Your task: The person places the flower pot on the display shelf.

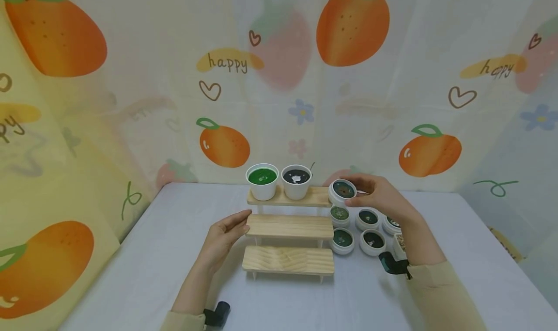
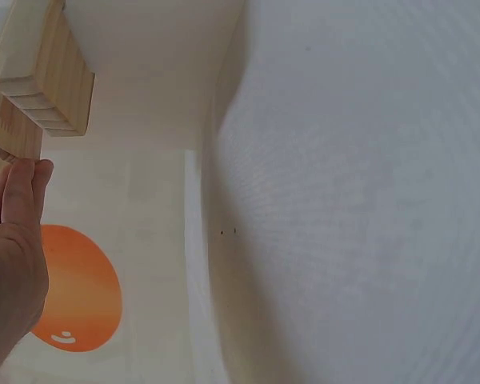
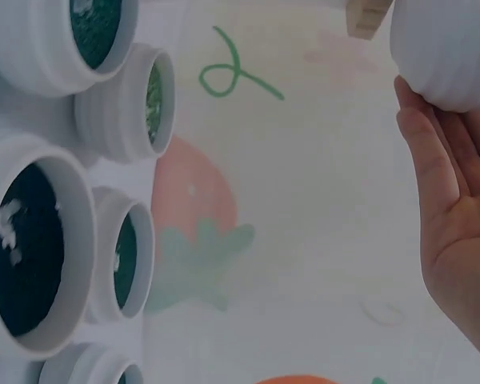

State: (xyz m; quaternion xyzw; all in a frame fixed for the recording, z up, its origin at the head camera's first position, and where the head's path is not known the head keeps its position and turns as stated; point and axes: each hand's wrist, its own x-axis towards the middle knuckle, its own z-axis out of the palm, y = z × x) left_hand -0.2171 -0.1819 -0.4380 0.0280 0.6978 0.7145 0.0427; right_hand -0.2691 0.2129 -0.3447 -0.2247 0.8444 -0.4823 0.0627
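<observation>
My right hand point(image 1: 379, 197) grips a small white cup point(image 1: 343, 191) with dark teal filling and a brownish spot, at the right end of a wooden tiered stand's top shelf point(image 1: 311, 195). In the right wrist view only this cup's white outside point(image 3: 448, 48) shows above my fingers. Two white cups stand on that shelf: one with green filling point(image 1: 263, 177), one with near-black filling and a white patch point(image 1: 296, 177). My left hand point(image 1: 220, 239) holds the left end of the middle shelf point(image 1: 289, 226) between thumb and fingers. The lowest shelf point(image 1: 287, 260) is bare.
Several more white cups with green or dark fillings, such as a near one point(image 1: 343, 240) and a dark one point(image 1: 372, 241), cluster right of the stand. My right forearm partly hides some. White cloth point(image 1: 144, 253) covers the table; a fruit-printed curtain point(image 1: 270, 113) hangs behind.
</observation>
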